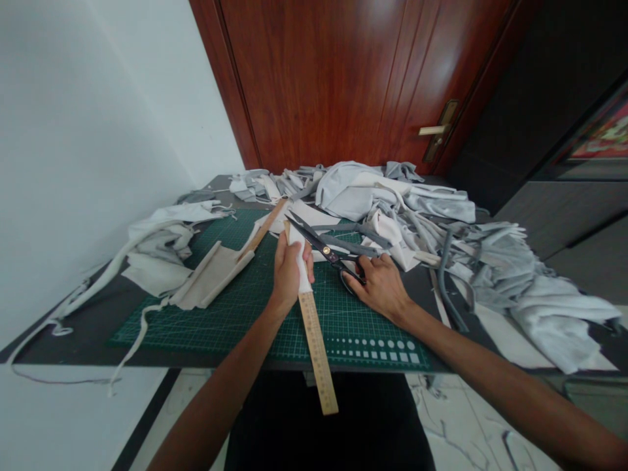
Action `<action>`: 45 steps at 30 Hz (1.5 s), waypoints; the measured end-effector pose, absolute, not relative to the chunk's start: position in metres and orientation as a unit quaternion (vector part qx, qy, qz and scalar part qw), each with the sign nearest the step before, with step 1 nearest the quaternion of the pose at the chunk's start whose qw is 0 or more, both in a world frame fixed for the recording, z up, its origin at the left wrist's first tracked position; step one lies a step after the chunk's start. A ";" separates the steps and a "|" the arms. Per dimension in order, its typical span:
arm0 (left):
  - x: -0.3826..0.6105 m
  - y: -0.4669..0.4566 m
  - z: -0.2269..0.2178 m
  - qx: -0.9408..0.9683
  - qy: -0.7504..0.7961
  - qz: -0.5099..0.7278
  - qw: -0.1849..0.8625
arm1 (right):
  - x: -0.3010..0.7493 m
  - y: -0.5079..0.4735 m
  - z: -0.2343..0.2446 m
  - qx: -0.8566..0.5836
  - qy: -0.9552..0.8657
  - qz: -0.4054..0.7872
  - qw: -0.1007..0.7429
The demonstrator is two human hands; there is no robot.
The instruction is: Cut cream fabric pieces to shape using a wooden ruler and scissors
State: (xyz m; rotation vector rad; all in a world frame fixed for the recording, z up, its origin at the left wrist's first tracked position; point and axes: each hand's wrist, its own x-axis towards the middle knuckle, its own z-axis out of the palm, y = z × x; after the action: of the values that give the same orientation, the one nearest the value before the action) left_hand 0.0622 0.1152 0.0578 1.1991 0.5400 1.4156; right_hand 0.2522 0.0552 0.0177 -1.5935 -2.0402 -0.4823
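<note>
My left hand (289, 267) grips a wooden ruler (318, 350) together with a piece of white fabric (303, 268) wrapped around its upper part. The ruler's lower end juts past the table's front edge. In my right hand (380, 284) are black-handled scissors (326, 250), their blades pointing up and left, across the top of the white fabric. Whether the blades touch the cloth I cannot tell. Beneath both hands lies a green cutting mat (235, 327). Grey fabric strips (356, 245) rest just beyond the scissors.
Piled grey and white fabric scraps (348, 190) cover the table's back, with more cloth (510, 268) on the right. At left lie a beige cloth piece (210, 278), a second wooden strip (267, 226) and white cords (142, 333). A wooden door (333, 78) stands behind; scraps litter the floor.
</note>
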 end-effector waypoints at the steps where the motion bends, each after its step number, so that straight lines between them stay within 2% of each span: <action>1: 0.062 0.115 0.058 0.509 0.231 0.603 0.569 | 0.252 0.055 0.017 -0.586 -0.750 -0.177 0.250; 7: 0.061 0.116 0.058 0.502 0.238 0.607 0.568 | 0.252 0.055 0.018 -0.596 -0.747 -0.166 0.242; 16: 0.062 0.116 0.058 0.501 0.238 0.601 0.576 | 0.255 0.057 0.017 -0.598 -0.745 -0.099 0.278; 45: 0.059 0.113 0.060 0.513 0.216 0.583 0.592 | 0.259 0.055 0.024 -0.612 -0.724 -0.118 0.294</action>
State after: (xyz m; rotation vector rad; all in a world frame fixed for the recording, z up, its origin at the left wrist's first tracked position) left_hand 0.0587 0.1132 0.0598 1.1920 0.5022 1.3560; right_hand 0.2589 0.0555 0.0238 -1.6302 -1.9277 -0.3133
